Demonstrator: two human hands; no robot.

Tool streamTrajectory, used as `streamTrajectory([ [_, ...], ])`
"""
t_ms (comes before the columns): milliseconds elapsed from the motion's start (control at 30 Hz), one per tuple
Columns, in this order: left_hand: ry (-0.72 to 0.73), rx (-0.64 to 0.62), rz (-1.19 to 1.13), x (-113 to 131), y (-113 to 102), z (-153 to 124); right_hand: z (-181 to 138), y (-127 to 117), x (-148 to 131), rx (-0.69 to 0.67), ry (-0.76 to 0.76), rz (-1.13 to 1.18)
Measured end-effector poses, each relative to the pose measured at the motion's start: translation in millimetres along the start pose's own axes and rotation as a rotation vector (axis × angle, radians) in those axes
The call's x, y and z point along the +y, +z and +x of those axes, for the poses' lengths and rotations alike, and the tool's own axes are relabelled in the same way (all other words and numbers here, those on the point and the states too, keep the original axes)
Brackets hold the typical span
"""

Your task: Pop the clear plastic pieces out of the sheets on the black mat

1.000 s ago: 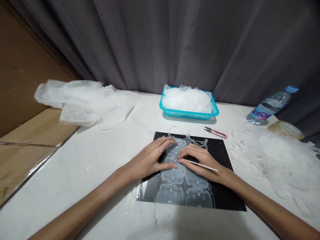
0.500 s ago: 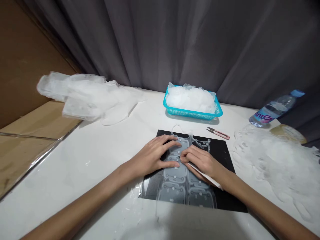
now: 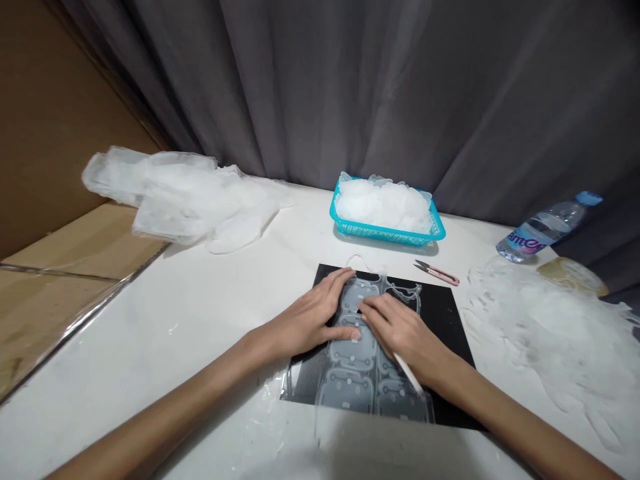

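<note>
White stick (image 3: 409,375) now swings left, pinched in the right hand (image 3: 400,330); the left hand (image 3: 310,317) spreads over the translucent sheet (image 3: 351,350). Far-right frame (image 3: 418,291) looks emptied; nearer panels (image 3: 345,395) remain.

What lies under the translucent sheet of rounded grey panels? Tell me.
A flat black rectangular board lies beneath, visible beside the sheet. The left hand and right hand cover parts; whatever is beneath those cannot be seen.

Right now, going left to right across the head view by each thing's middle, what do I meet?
Cardboard → pile of translucent white sheets → left hand → right hand holding a thin white tool → pink-handled snips → water bottle.
</note>
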State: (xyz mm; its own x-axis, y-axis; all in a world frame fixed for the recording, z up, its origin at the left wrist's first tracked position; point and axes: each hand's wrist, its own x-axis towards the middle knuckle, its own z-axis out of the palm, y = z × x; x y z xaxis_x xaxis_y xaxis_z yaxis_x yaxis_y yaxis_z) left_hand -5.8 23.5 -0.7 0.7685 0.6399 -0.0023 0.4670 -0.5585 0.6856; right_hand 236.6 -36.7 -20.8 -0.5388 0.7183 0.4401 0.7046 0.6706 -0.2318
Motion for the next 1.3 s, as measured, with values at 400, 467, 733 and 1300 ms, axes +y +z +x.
streamTrajectory([
  [400, -0.020, 0.068, -0.145, 0, -1, -1, 38, -54, 48, 0.082, 0.233, 0.286],
  [467, -0.022, 0.188, -0.205, 3, 0, 2, 41, -56, 29, 0.002, 0.229, 0.417],
  [733, -0.144, 0.290, -0.503, 23, 7, 13, 43, -78, 8, -0.034, 0.271, 0.602],
  [1300, -0.319, 0.436, -0.964, 22, -3, 16, 30, -12, 13, 0.064, 0.190, 0.581],
])
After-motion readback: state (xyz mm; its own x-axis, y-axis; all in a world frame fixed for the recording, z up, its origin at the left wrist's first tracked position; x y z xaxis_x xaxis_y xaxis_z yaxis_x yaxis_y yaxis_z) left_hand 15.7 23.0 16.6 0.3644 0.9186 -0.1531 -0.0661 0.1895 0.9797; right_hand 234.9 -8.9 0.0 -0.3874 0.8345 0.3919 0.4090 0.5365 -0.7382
